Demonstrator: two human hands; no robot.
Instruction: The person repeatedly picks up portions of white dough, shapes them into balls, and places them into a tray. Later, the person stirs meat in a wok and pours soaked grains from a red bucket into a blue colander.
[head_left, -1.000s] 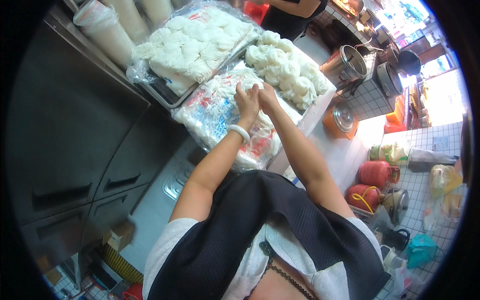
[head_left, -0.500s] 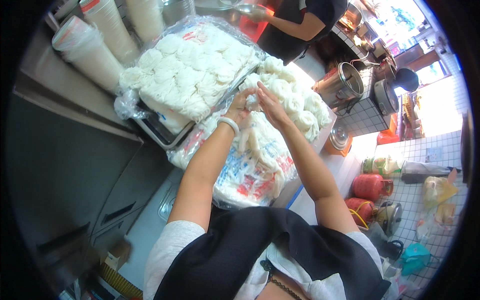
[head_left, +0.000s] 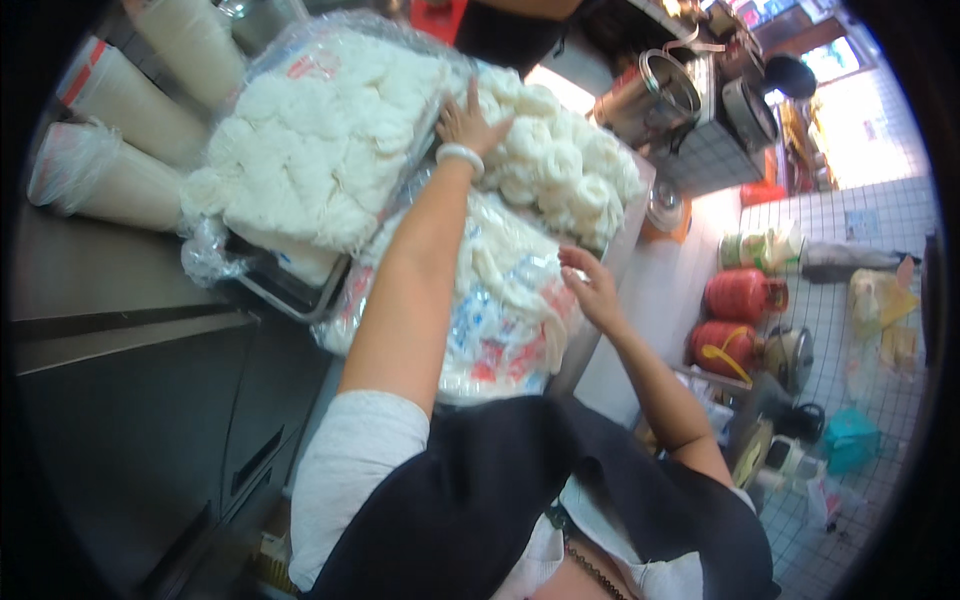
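Noodle nests, white and coiled, lie heaped at the far right, beside the left hand. That hand's fingers are spread and unclenched, the thumb directed at the heap; I find no grasp, and cannot tell whether the fingertips touch noodle. The right hand is loosely curled near the right edge of the plastic bag; I cannot confirm whether it pinches anything.

A white bangle circles the left wrist. Between the forearms, pale loose strands lie on the bag, which carries red and blue print. On the left, a flattened noodle layer covers a dark tray.

Assessment of handling: soft strands like these probably cling and tear. I would support each portion from beneath with relaxed fingers, gather trailing ends before turning it, and press lightly so neighbouring coils keep their shape. I would also hold the left forearm clear of the tray's layer, which it runs close beside.

Further out, I note cup stacks at left and red gas cylinders at right.
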